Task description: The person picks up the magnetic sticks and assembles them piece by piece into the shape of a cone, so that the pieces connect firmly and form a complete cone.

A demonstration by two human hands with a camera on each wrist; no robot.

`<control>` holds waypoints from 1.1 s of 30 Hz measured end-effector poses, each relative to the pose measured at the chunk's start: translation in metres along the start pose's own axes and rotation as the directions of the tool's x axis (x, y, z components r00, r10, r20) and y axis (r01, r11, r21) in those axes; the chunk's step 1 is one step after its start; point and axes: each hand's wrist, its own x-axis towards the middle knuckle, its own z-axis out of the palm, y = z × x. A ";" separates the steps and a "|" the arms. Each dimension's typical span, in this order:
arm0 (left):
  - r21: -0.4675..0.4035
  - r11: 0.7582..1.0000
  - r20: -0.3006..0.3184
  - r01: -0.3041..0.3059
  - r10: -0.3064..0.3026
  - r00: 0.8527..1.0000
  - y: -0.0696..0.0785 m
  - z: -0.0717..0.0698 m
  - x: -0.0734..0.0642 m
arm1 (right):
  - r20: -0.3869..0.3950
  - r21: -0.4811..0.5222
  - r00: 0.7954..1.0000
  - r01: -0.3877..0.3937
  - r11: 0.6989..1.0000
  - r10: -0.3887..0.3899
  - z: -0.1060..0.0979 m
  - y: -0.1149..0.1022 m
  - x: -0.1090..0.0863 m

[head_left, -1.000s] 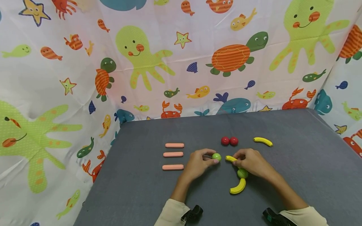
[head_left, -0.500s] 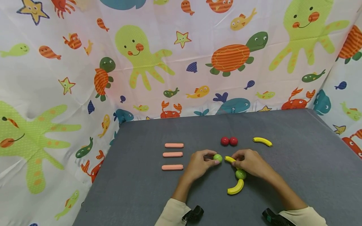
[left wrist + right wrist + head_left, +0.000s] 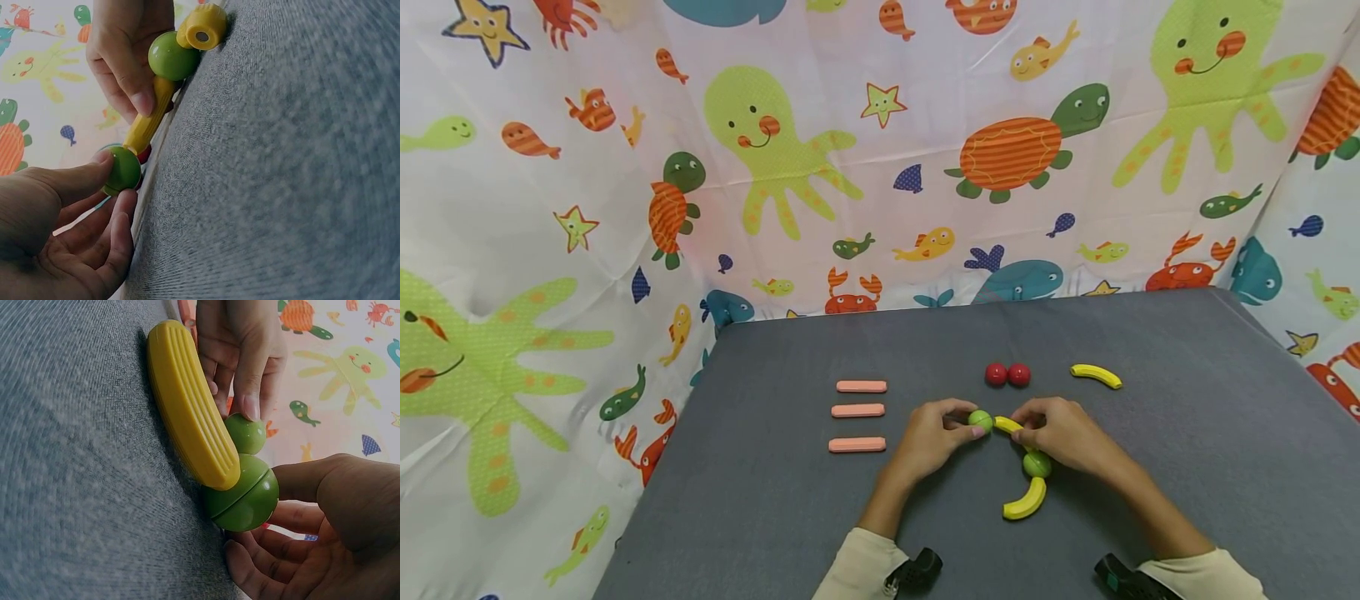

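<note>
My left hand (image 3: pixel 934 435) pinches a green ball (image 3: pixel 980 421) between thumb and fingers. A yellow curved rod (image 3: pixel 1006 423) is pinched by my right hand (image 3: pixel 1060 431), and its far end meets that ball in the left wrist view. At the rod's other end sits a second green ball (image 3: pixel 175 56). From this one another yellow curved rod (image 3: pixel 1026 501) runs toward the near side, lying on the cloth; its free end has a dark round inset in the left wrist view. In the right wrist view this near rod partly covers the second ball.
Several pieces lie around on the grey tabletop (image 3: pixel 760 500): pink straight rods, one of them a pink rod (image 3: pixel 857 445), stacked in a row at left, two red balls (image 3: pixel 1007 375) touching behind the hands, and a loose yellow curved rod (image 3: pixel 1096 376) at the back right.
My left hand has moved slightly right with its green ball. The right hand's rod and the attached pieces have shifted slightly left, and the gap between ball and rod has closed.
</note>
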 end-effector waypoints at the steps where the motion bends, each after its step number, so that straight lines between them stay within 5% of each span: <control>1: 0.000 1.000 0.000 -0.004 0.004 1.000 0.000 0.000 0.000 | 0.001 0.000 1.000 0.000 1.000 0.000 0.000 0.000 0.000; 24: -0.016 0.999 -0.006 -0.036 0.036 0.999 0.003 -0.001 -0.004 | -0.001 -0.013 1.000 0.015 1.000 -0.015 0.002 0.000 0.001; 33: -0.015 0.997 -0.038 -0.075 0.074 0.997 0.021 -0.003 -0.010 | -0.034 -0.045 0.999 0.038 0.998 -0.039 0.003 -0.001 0.004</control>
